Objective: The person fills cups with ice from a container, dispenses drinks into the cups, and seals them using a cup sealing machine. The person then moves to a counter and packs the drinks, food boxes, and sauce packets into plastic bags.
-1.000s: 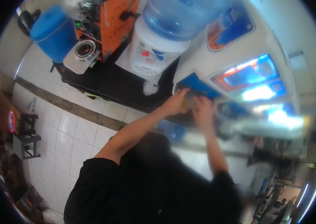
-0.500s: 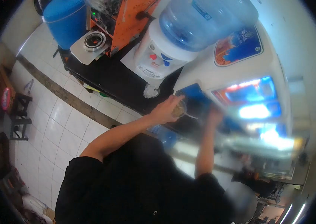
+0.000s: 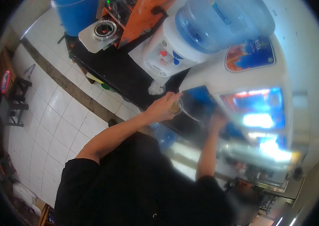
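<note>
My left hand (image 3: 162, 108) is wrapped around a small clear cup (image 3: 176, 107) that has something brownish in it. Nearby on the black counter (image 3: 103, 71) stands another clear cup (image 3: 156, 88) with whitish, ice-like contents. My right hand (image 3: 217, 121) is beside the white drink machine (image 3: 204, 80), at its dark lower opening. Blur hides its fingers, and I cannot make out whether it holds anything. A thin pale curved strip (image 3: 190, 113) shows between my hands; its kind is unclear.
A white water dispenser (image 3: 159, 62) with a large blue bottle (image 3: 220, 26) stands behind the cups. Farther left are an orange machine (image 3: 140, 20), a metal plate with a round fitting (image 3: 98, 35) and a blue drum (image 3: 78, 17). Another blue bottle (image 3: 165, 136) sits below the counter.
The camera view has shifted, moving the counter items slightly in the frame. My left hand and its cup are a little farther from my right hand, which stays by the machine.
</note>
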### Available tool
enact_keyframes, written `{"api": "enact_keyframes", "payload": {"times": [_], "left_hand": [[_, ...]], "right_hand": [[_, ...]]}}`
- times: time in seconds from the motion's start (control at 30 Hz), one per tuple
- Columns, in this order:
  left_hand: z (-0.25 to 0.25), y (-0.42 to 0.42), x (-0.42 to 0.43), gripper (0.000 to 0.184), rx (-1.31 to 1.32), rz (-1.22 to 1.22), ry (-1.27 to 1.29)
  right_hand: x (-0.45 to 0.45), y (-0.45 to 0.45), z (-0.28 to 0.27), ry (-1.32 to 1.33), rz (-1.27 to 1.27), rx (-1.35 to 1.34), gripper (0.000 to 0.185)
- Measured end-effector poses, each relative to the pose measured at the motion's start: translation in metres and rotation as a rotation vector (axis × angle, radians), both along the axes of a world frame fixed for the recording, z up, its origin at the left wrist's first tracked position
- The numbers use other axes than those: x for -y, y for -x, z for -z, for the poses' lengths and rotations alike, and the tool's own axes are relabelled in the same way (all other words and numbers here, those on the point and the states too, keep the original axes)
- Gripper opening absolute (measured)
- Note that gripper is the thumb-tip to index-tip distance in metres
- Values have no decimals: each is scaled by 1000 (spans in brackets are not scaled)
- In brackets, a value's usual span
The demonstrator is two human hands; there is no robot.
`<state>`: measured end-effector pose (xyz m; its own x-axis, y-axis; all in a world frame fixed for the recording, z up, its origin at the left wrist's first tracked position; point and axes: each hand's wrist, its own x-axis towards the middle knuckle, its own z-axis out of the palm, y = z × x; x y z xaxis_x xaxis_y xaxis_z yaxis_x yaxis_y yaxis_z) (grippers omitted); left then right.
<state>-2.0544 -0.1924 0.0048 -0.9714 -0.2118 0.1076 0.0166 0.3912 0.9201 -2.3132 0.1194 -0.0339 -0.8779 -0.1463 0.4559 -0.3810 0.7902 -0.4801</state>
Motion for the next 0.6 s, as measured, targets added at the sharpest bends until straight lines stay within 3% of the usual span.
{"api": "enact_keyframes", "payload": {"times": [0.03, 0.07, 0.13, 0.2, 0.33, 0.43, 0.53, 0.6], "left_hand": [[3, 2, -2, 91, -28, -15, -16], [7, 4, -6, 91, -55, -30, -31], [18, 12, -16, 91, -111, -36, 47], [21, 22, -25, 90, -171, -48, 127], [26, 51, -48, 88, -94, -118, 26], [53, 84, -73, 86, -129, -96, -33], [71, 109, -94, 86, -156, -88, -63], [80, 125, -104, 87, -151, -87, -75]], "right_hand": [[-3, 4, 5, 34, -16, -4, 62], [-6, 6, 6, -88, 21, -22, 47], [-8, 10, 9, -207, 51, -45, 34], [-5, 9, 5, -150, 23, -8, 35], [19, -21, -33, -81, -115, -108, 36], [-5, 0, -6, -37, -93, -86, 38], [-34, 4, 19, -81, 30, 187, 61], [-36, -10, 36, -122, -137, 73, 60]]}}
